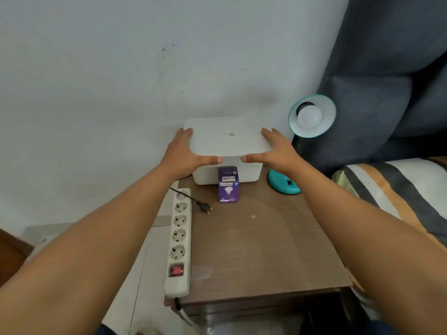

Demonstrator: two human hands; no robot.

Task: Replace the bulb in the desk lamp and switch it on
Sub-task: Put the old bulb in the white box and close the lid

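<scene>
A teal desk lamp stands at the table's far right, its shade (pixel 325 106) tilted toward me with a white bulb (pixel 309 116) in it and its round base (pixel 281 183) on the wood. A purple bulb box (pixel 228 186) stands upright before a white storage box (pixel 205 176). My left hand (pixel 186 153) and my right hand (pixel 274 151) grip the two ends of that box's white lid (pixel 227 137), thumbs along its front edge. The lamp's black plug (pixel 204 206) lies unplugged on the table.
A white power strip (pixel 179 240) with a red switch lies along the left edge of the brown bedside table (pixel 261 250). A grey padded headboard (pixel 387 81) and striped bedding (pixel 396 187) are on the right. A pale wall rises behind.
</scene>
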